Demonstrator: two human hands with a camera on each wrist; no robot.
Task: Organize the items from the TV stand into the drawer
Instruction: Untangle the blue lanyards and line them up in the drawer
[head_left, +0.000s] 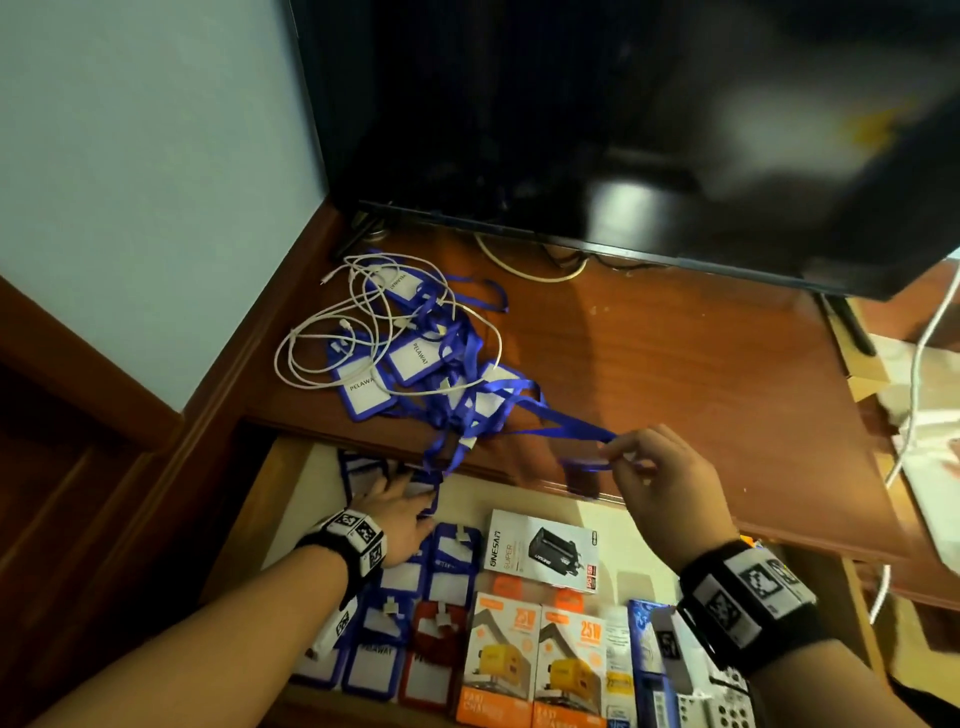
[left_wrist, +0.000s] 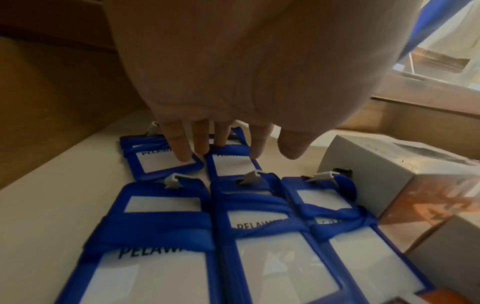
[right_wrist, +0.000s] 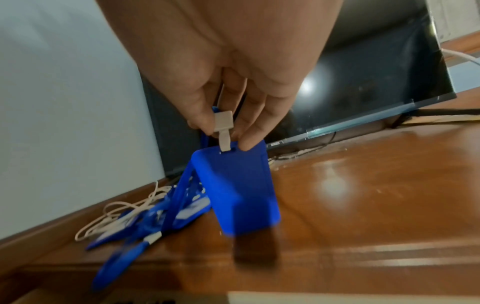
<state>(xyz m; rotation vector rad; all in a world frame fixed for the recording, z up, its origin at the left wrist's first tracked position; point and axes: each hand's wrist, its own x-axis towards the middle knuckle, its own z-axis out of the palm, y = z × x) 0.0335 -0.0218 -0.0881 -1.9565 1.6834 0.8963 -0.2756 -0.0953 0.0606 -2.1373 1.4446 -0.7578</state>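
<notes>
A tangle of blue badge holders (head_left: 415, 358) with blue lanyards and white cables (head_left: 317, 343) lies on the wooden TV stand top (head_left: 701, 364). My right hand (head_left: 618, 457) pinches the white clip of one blue badge holder (right_wrist: 241, 185), which hangs just above the stand's front edge, its lanyard (head_left: 561, 428) still running back into the tangle. Below, the drawer (head_left: 260, 499) is pulled out. My left hand (head_left: 402, 493) lies inside it at the back, its straight fingers (left_wrist: 182, 154) pressing on two wrapped blue badge holders (left_wrist: 166, 164). More wrapped badge holders (left_wrist: 161, 226) lie in rows nearer me.
A white charger box (head_left: 543, 551), two orange charger boxes (head_left: 535, 654) and more packages fill the drawer's middle and right. A red badge holder (head_left: 436, 649) lies among the blue ones. The TV (head_left: 571, 104) stands at the back of the stand. A loose lanyard loop (head_left: 441, 467) hangs over the stand's edge.
</notes>
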